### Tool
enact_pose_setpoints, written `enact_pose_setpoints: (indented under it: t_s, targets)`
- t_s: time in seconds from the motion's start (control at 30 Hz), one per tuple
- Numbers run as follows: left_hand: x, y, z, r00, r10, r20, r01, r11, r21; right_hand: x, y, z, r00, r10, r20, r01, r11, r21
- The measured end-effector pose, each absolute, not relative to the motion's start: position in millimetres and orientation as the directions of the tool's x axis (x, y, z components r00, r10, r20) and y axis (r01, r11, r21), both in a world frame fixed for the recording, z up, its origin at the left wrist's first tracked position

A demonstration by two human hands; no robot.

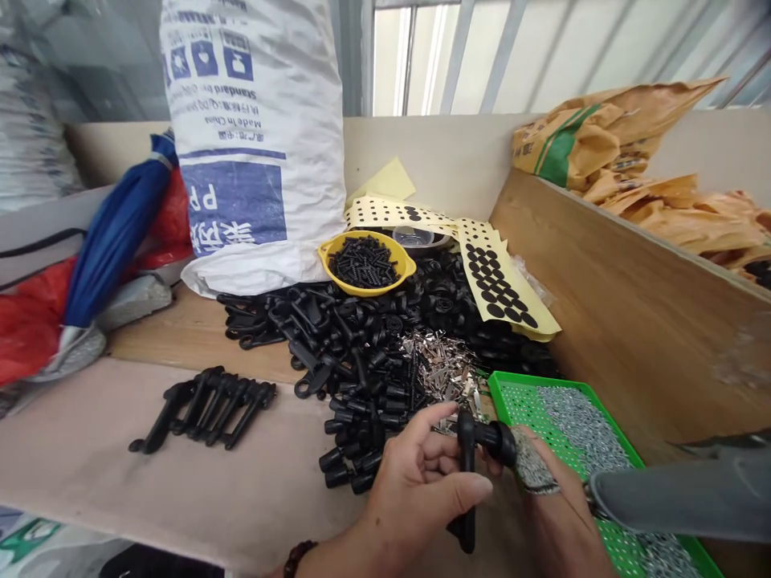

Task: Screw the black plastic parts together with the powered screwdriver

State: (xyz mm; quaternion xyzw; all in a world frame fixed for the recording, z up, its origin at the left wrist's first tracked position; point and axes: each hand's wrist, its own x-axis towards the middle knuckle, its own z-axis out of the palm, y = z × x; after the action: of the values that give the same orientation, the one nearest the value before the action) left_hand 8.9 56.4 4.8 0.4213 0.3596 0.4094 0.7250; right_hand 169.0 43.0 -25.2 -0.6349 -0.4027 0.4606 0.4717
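Behind my counter point(84, 449) a window with pale bars lets daylight in, and a big white woven sack point(256, 136) with blue print stands against the back wall. My left hand point(422, 490) is closed around a black plastic handle part point(468, 474), thumb pressed across its stem, holding it upright just in front of me. My right hand point(551, 498), in a grey sleeve, has its fingers bent against the part's rounded head; I cannot tell whether it pinches anything. Right beside that hand sits a green tray point(503, 393) of small silver screws. Ahead lies a heap of loose black parts point(361, 345) with a pile of shiny metal clips point(442, 361) on it, crowding the space between me and a yellow bowl point(328, 261) of black screws. Yellow sheets of black dot stickers point(499, 281) drape over the heap. A neat row of black pieces point(205, 405) lies apart on the left, near a folded blue umbrella point(114, 241).
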Motion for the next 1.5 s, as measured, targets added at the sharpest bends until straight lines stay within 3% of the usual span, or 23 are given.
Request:
enact_pose_setpoints:
  t_s: [0.13,0.27,0.6,0.8,0.93,1.17,1.3,1.5]
  targets:
    - [11.1,55.5,5.1,0.393,0.905,-0.164,-0.301,0.295,0.907,169.1,39.7,-28.3,0.265,0.946,-0.188,0.077,-0.215,-0.973]
    - [12.2,55.4,3.4,0.365,0.917,-0.160,-0.262,0.266,0.928,176.0,35.4,-37.8,0.311,0.950,-0.035,0.274,-0.125,-0.953]
    - [8.8,57.3,1.7,0.395,0.914,-0.097,-0.163,0.173,0.971,178.2,34.8,-35.5,0.057,0.940,0.337,0.544,0.253,-0.800]
    - [8.3,56.0,-0.8,0.427,0.902,-0.057,-0.134,0.125,0.983,179.4,35.9,-34.1,-0.078,0.884,0.461,0.572,0.418,-0.706]
    - [9.9,55.4,0.7,0.416,0.906,-0.082,-0.130,0.149,0.980,180.7,33.9,-37.4,-0.064,0.903,0.426,0.530,0.392,-0.752]
    - [11.2,54.3,4.3,0.404,0.912,-0.074,-0.076,0.114,0.991,181.0,32.0,-42.2,0.097,0.973,0.210,0.450,0.145,-0.881]
    - [9.8,52.0,5.0,0.395,0.918,-0.023,0.029,0.012,1.000,178.2,30.5,-40.9,0.127,0.973,0.192,0.398,0.127,-0.908]
    - [8.2,49.3,7.4,0.357,0.919,0.164,0.143,-0.227,0.963,160.1,24.3,-34.7,0.240,0.970,0.048,0.215,-0.005,-0.977]
